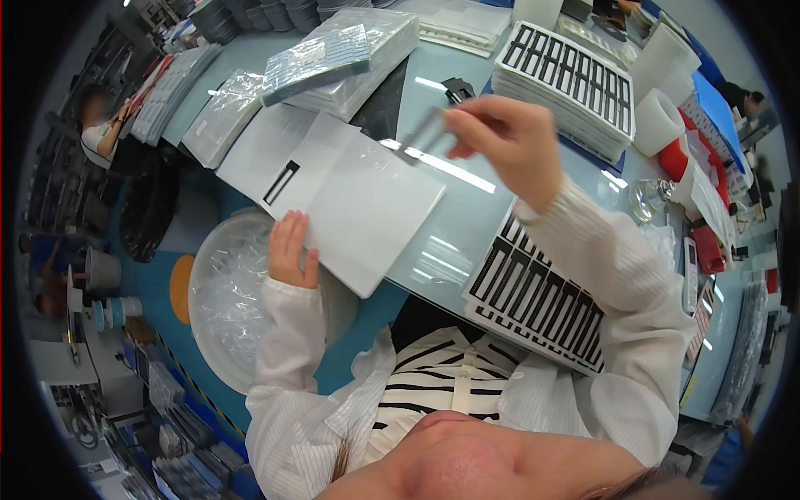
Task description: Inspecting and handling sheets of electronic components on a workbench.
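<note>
blk rect. frame (282, 182) w/ pale centre, flat on wht sheet (265, 148)

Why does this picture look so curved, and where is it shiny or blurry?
Head view: the fisheye lens bends straight edges near the dark rim; same head view: lights glare in white streaks off the glossy tabletop; head view again: the thin grey tool in the right hand is smeared, probably by motion.

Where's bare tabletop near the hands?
Main patch: glossy tabletop between the white panel and lower black-and-white sheets. Smaller one: beyond the right hand, between wrapped packs and the tall sheet stack, partly taken by a small black object. Crowded: the right side, with white rolls and a clear bottle.
</note>
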A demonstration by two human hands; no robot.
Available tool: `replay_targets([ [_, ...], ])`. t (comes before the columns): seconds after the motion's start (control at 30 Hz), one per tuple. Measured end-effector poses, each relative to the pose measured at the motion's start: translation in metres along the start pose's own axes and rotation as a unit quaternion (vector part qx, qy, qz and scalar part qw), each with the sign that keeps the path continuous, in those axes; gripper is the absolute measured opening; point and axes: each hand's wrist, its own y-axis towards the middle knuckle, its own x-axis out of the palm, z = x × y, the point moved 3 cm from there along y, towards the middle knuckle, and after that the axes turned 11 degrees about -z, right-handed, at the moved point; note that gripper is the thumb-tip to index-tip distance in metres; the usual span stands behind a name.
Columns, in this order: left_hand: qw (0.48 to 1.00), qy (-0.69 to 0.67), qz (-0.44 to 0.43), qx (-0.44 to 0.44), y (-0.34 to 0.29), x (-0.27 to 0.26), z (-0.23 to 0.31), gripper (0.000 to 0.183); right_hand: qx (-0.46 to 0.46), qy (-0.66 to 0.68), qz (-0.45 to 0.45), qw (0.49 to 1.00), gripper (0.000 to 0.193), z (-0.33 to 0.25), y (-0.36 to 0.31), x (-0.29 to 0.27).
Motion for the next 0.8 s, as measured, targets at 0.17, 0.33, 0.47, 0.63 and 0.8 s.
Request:
replay_targets([
  [0.17, 0.994, 0.081, -0.038, -0.069, 0.01, 0.002, -0.049, 0.05, 0.095, 0.02, 0.09, 0.991, 0.014, -0.014, -0.085, -0.054],
  [0.33, 0.979, 0.136, -0.093, -0.119, 0.017, -0.006, -0.085, 0.054, 0.187, -0.006, 0.147, 0.971, 0.012, -0.017, -0.162, -0.081],
  [0.47, 0.975, 0.108, -0.146, -0.126, 0.026, -0.004, -0.117, 0.055, 0.225, 0.014, 0.214, 0.95, 0.013, -0.017, -0.194, -0.082],
  [0.63, 0.981, -0.031, -0.155, -0.113, 0.026, -0.007, -0.165, 0.055, 0.206, 0.013, 0.262, 0.943, 0.012, -0.018, -0.218, -0.076],
  [0.8, 0.976, -0.004, -0.145, -0.161, 0.03, -0.001, -0.182, 0.052, 0.106, -0.32, 0.198, 0.92, 0.01, -0.013, -0.216, -0.069],
])
